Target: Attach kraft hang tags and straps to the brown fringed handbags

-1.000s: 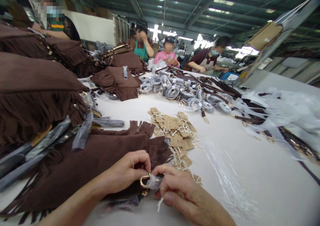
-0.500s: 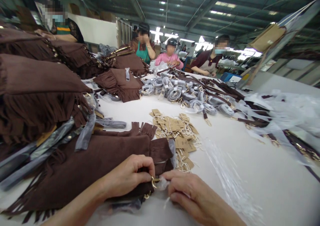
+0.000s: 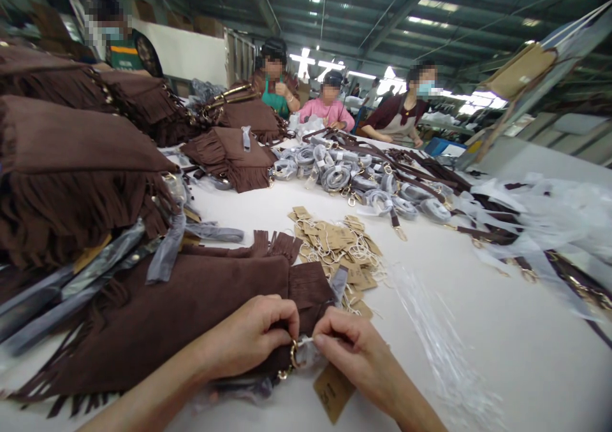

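Observation:
A dark brown fringed bag (image 3: 205,292) lies flat in front of me. At its near right corner, my left hand (image 3: 255,333) pinches a gold ring (image 3: 293,353). My right hand (image 3: 351,349) is closed just right of the ring, thumb and forefinger pressed together on a white string (image 3: 306,341). A brown paper hang tag (image 3: 333,394) dangles beneath that hand. Clear plastic wrap (image 3: 310,354) shows between the two hands, and a smaller gold clasp (image 3: 283,374) sits below the ring.
Beyond the bag lies a pile of hang tags (image 3: 335,237) with white strings. Clear plastic strands (image 3: 435,336) stretch along the right. Coiled wrapped straps (image 3: 335,176) are heaped farther back. Stacked fringed bags (image 3: 81,142) rise at left. Several people sit or stand across the table.
My right hand has shifted up and now pinches the string close to the ring. The hang tag has come into view under it. My left hand stays at the ring.

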Demonstrator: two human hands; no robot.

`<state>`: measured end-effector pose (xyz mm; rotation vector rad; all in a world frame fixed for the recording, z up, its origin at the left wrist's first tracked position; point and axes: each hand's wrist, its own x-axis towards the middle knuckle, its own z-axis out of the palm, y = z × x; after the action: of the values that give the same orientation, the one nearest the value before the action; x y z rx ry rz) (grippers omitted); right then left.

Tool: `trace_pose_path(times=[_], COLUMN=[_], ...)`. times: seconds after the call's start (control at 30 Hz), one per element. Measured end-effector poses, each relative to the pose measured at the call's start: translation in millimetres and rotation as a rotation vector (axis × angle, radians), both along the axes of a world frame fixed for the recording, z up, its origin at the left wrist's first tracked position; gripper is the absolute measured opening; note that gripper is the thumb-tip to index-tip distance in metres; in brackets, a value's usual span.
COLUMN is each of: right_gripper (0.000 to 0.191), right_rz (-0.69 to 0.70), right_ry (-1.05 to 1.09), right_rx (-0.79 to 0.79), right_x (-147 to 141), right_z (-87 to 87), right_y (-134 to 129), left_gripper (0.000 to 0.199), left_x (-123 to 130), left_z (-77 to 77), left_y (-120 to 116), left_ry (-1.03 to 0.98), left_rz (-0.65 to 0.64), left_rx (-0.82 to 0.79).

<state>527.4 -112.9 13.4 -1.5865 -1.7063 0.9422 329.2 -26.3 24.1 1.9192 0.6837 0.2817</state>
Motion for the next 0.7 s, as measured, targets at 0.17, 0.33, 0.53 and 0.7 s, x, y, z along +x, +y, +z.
trace_pose_path(times=[0.17, 0.33, 0.53, 0.7], right_gripper=[0.019, 0.018, 0.018, 0.017], right_rz=[-0.002, 0.009, 0.042, 0.061], right_ry=[-0.113, -0.144, -0.136, -0.138], right_rx=[0.12, 0.14, 0.161, 0.148], right_x=[-3.0, -1.7, 1.4, -2.1], right_z=[-2.6, -4.9, -4.2, -8.3], right_y=[0.1, 0.8, 1.2, 1.9], left_gripper=[0.012, 0.01, 0.011, 0.012], left_x=[1.3, 2.6, 2.5, 1.9], left_z=[-3.1, -0.8, -0.3, -2.0], left_y=[0.2, -1.5, -1.9, -2.1], left_ry=[-0.021, -0.023, -0.032, -0.038], left_rz=[0.033, 0.053, 0.056, 0.056], left_rx=[-0.033, -0.055, -0.082, -0.068])
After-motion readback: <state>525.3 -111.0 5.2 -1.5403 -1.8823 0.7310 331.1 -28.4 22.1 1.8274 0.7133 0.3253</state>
